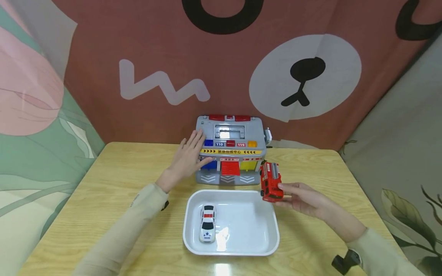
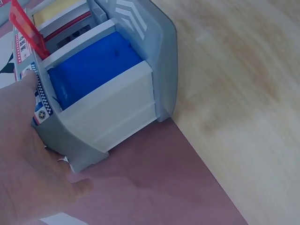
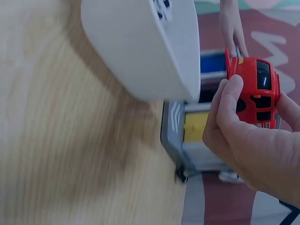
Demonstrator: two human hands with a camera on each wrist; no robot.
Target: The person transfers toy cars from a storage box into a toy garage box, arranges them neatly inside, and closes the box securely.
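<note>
Truck (image 1: 271, 182): one, red, with grey ladder (image 1: 275, 171); it tilted before the garage's (image 1: 230, 151) right front corner. My right hand (image 1: 304, 199) pinched its cab end, thumb and fingers on opposite sides. I judged it light, stiff plastic, rather slick; the cab's flanks seemed the sound hold, the ladder the part to spare.

Left hand (image 1: 186, 157): mine, fingers straight, thumb spread; it rested against the garage's left side.

Red door (image 1: 230, 168): it jutted from the garage's middle bay, a likely snag.

Tray (image 1: 231, 253): white; its raised rim stood just before the garage.

Police car (image 1: 207, 224): white; it lay in the tray, before the garage's left half.
</note>
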